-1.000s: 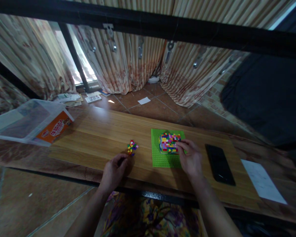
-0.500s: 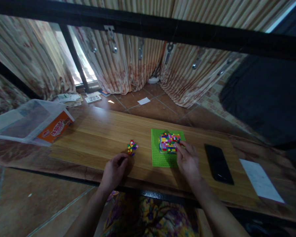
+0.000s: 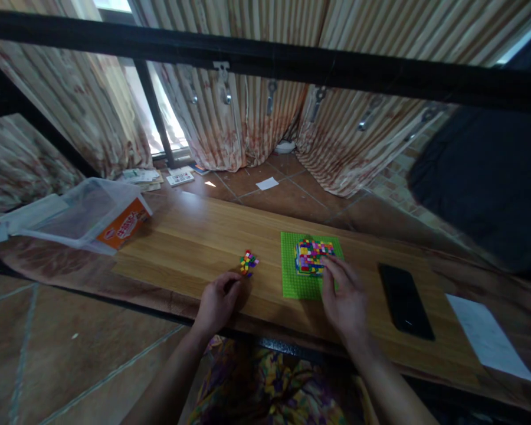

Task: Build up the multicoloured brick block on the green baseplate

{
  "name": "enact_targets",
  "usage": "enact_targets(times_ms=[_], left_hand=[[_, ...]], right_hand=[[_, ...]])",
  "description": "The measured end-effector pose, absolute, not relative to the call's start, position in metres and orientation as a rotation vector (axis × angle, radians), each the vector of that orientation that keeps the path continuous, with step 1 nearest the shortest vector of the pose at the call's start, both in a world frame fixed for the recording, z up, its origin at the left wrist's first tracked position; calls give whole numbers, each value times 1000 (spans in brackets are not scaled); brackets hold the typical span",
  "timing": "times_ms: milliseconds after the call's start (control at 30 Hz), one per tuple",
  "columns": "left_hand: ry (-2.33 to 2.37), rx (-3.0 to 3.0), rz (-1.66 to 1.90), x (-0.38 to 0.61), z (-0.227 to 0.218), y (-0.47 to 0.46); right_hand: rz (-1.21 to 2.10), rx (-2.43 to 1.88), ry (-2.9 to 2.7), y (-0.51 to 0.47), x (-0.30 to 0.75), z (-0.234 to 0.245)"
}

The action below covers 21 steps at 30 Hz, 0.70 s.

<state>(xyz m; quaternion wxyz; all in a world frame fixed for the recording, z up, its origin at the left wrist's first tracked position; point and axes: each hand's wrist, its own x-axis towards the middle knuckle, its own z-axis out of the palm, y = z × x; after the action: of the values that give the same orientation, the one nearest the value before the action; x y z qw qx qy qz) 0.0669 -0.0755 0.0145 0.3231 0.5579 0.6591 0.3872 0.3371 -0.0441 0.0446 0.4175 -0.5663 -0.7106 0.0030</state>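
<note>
A block built of many small coloured toy bricks [image 3: 310, 255] stands on a green studded baseplate [image 3: 289, 288]. My right hand [image 3: 346, 295] reaches over the plate's right side, its fingertips drawn together and touching the block's right part. Whatever sits between those fingertips is too small to make out. To the left, a little heap of loose toy bricks [image 3: 248, 263] lies on the wooden board. My left hand [image 3: 219, 300] rests just below the heap, with thumb and forefinger curled together in a pinch. Its contents, if any, are hidden.
A black phone [image 3: 406, 301] lies right of the baseplate on the wooden board [image 3: 186, 236], with a white paper sheet [image 3: 489, 336] beyond it. At far left stands a clear plastic bin [image 3: 84, 212] with an orange label. A dark metal bar [image 3: 265, 56] crosses above, before the curtains.
The whole view has shifted, so the table's things appear farther right. My right fingers still touch the block, in a slightly altered pose. My left hand stays pinched beside the heap.
</note>
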Motion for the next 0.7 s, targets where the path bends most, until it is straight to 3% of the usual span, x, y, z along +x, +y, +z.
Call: enact_targets(times_ms=[267, 700], left_hand=[[1721, 1447, 1019, 69, 16, -78], [1694, 1426, 1023, 66, 11, -78]], right_hand=[[459, -1286, -1970, -61, 250, 20], [431, -1390, -2177, -38, 212, 11]])
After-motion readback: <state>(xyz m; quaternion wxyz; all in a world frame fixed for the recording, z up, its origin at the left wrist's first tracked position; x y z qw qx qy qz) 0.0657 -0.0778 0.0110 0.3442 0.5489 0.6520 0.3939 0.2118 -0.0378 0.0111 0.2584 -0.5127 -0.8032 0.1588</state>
